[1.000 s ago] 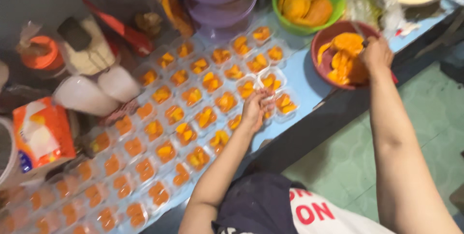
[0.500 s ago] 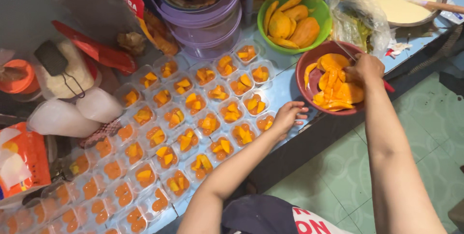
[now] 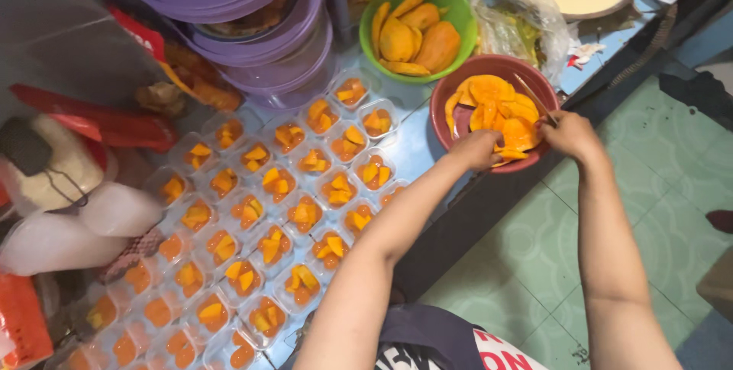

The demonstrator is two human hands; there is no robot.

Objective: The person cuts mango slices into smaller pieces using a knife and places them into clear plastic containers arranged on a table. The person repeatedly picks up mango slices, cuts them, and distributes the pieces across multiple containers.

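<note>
1. Dozens of small clear cups (image 3: 276, 184) in rows on the blue table (image 3: 418, 148) already hold orange fruit pieces; I see none unfilled, though the far-left ones are blurred.
2. Green bowl (image 3: 458, 15) holds larger uncut pieces, so cutting seems unfinished.
3. Left hand (image 3: 477, 148) rests curled on the near rim of the red bowl (image 3: 452, 92), at the sliced fruit (image 3: 496, 106); whether it grips a slice, I cannot tell.
4. Right hand (image 3: 573, 135) is closed around a thin knife (image 3: 533, 96) over the slices.
</note>
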